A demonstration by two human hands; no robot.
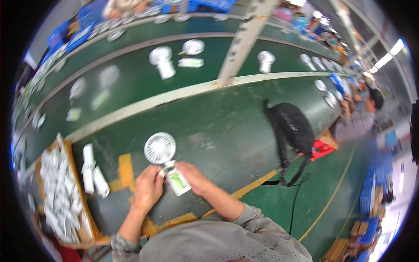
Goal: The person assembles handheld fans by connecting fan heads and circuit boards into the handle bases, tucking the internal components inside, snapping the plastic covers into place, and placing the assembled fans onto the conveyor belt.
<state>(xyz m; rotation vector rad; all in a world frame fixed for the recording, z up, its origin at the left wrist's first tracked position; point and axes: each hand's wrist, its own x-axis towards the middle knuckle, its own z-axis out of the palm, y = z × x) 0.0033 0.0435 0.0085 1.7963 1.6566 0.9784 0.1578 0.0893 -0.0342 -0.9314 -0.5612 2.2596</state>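
Observation:
A small white handheld fan (160,148) is held above the green tabletop, its round grille pointing away from me. Its handle (178,182) is uncovered and shows a bright green part inside. My left hand (149,187) pinches the left side near the neck, thumb and fingers closed. From the other side, my right hand (191,176) has its fingers closed on the handle's upper right edge. Whether the left fingers also pinch a small part at the neck cannot be made out. Several white handle shells (95,174) lie left of my left hand.
A cardboard box (83,196) full of white plastic parts stands at the left. A black backpack (293,126) lies at the table's right. Beyond a pale rail (183,92), a green conveyor belt (131,83) carries fans, with an upright post (244,39). A co-worker (355,118) sits far right.

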